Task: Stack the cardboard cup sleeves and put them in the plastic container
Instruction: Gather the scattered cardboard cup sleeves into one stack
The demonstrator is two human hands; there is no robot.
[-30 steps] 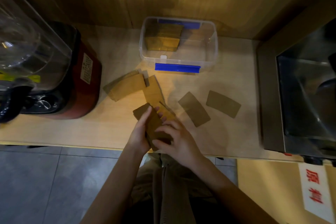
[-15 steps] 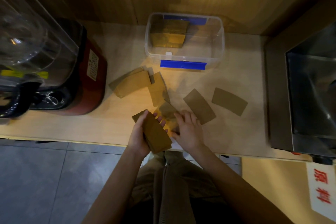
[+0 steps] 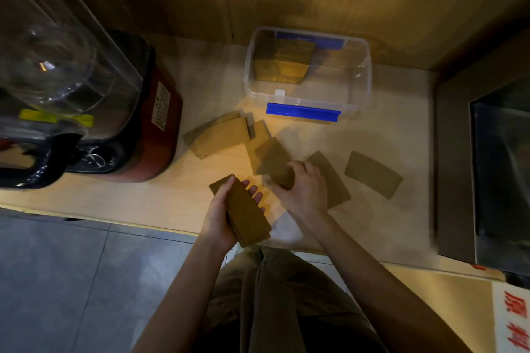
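My left hand (image 3: 222,215) grips a stack of brown cardboard sleeves (image 3: 243,212) near the counter's front edge. My right hand (image 3: 304,189) pinches one loose sleeve (image 3: 272,160) and holds it just above the counter. Another sleeve (image 3: 329,178) lies partly under that hand, and a further one (image 3: 372,175) lies flat to the right. A small pile of sleeves (image 3: 220,137) lies to the left. The clear plastic container (image 3: 364,66) with blue clips stands at the back and holds a stack of sleeves (image 3: 282,64) in its left part.
A red-based blender (image 3: 149,123) with a clear jug (image 3: 57,60) stands at the left of the wooden counter (image 3: 172,198). A metal sink (image 3: 499,169) borders the right side. A wooden wall rises behind.
My right hand left the held stack, reached forward to the right and picked up a loose sleeve. The left hand kept its stack and drew back a little towards the edge.
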